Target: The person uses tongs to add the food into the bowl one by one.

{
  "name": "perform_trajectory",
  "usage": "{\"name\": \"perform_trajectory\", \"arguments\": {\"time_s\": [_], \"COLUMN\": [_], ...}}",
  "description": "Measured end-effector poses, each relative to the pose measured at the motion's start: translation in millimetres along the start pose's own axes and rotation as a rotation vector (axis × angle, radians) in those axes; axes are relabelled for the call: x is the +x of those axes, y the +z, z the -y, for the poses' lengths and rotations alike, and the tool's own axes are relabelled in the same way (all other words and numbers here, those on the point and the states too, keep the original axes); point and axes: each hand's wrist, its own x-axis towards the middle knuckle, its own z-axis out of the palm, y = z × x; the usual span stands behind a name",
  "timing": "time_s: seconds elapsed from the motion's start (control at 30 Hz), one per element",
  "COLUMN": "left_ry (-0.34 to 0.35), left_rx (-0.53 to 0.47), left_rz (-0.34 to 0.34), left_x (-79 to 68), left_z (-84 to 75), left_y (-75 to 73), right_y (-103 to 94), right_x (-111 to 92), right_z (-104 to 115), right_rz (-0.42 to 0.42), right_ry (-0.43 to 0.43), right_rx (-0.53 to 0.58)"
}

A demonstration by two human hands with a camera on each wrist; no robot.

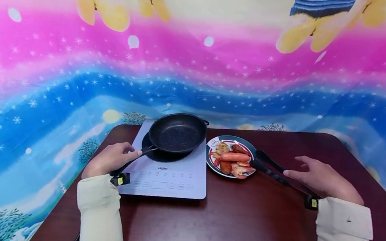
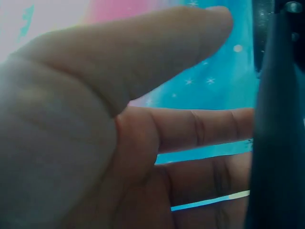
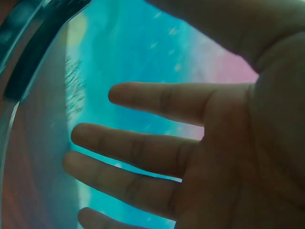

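A black frying pan [image 1: 178, 132] sits on a white induction cooker [image 1: 173, 190], its handle [image 2: 279, 124] pointing toward my left hand [image 1: 108, 162]. That hand is at the handle with thumb and fingers fairly straight; in the left wrist view the fingers reach behind the handle and the thumb stays apart from it. My right hand [image 1: 327, 182] hovers by a pair of tongs [image 1: 272, 174], fingers spread and holding nothing. The tongs' black tips lie at the rim of a plate [image 1: 210, 167] bearing a pink sausage [image 1: 234, 157] and other pieces of food.
The dark red-brown table [image 1: 239, 220] carries the cooker at left and the plate at its right side. Behind the table hangs a colourful printed cloth [image 1: 197, 75]. A small ring handle juts from the pan's far side.
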Motion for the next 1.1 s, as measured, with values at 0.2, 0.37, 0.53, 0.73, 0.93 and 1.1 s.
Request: {"name": "perform_trajectory", "arguments": {"time_s": [0.2,0.37,0.53,0.73,0.93,1.1], "left_ry": [-0.031,-0.025,-0.034,-0.016,-0.007,-0.011], "left_rx": [-0.032,-0.081,-0.094,-0.085,-0.180,-0.206], "left_rz": [0.053,0.094,0.103,0.108,0.152,0.179], "left_x": [2.8,7.0,12.6,22.1,31.5,37.1], "left_z": [12.1,16.4,18.0,16.1,11.0,8.6], "left_y": [0.9,3.2,9.1,18.2,24.4,27.1], "right_y": [8.5,16.0,22.3,27.5,24.9,11.4], "right_x": [11,18,22,25,20,4], "right_z": [-14,-21,-26,-34,-38,-37], "right_rz": [0.106,0.153,0.180,0.182,0.164,0.122], "right_ry": [0.003,0.028,0.066,0.068,0.032,0.016], "right_rx": [0.064,0.091,0.140,0.164,0.156,0.146]}}
